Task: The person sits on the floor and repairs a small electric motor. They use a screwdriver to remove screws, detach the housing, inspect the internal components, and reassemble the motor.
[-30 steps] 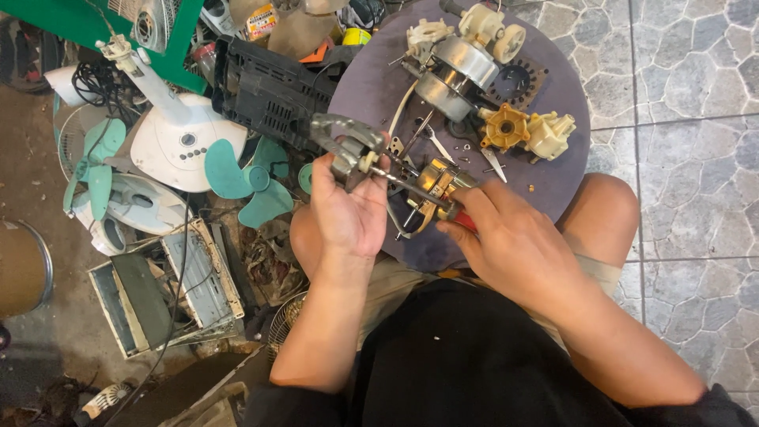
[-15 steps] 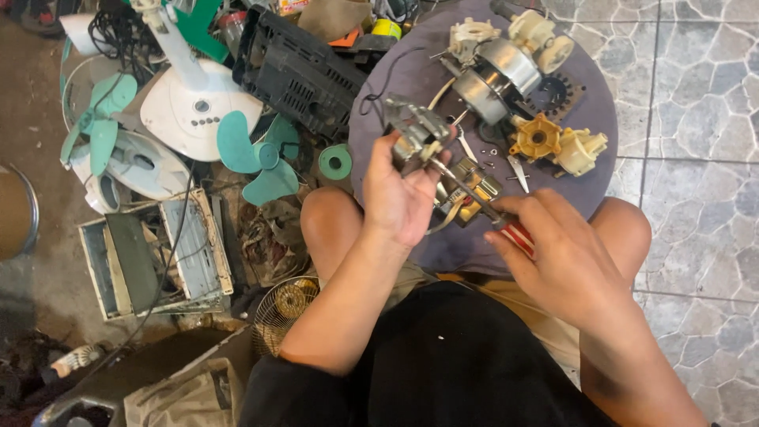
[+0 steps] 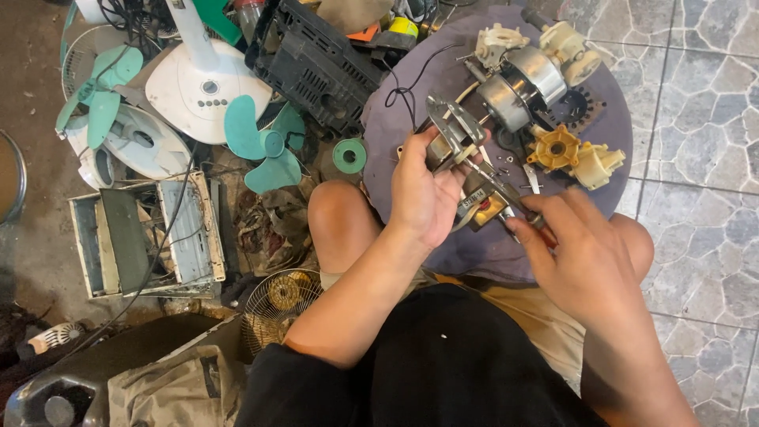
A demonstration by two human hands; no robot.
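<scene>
Hands work over a round purple board [image 3: 490,253] resting across the person's bare knees: the left hand [image 3: 423,194] is closed around a small grey metal fan motor [image 3: 452,138], lifting it just above the board. The right hand [image 3: 589,265] pinches a thin metal tool with a red handle [image 3: 506,194], its tip touching the motor. Farther back on the board lie a silver motor with cream plastic parts [image 3: 526,75] and a yellow plastic gear housing [image 3: 557,149]; teal fan blades [image 3: 265,146] lie on the floor to the left

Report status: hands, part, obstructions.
Left hand grips small metal motor frame. Right hand holds pliers against it. Loose screws, motor close by on round board.
</scene>
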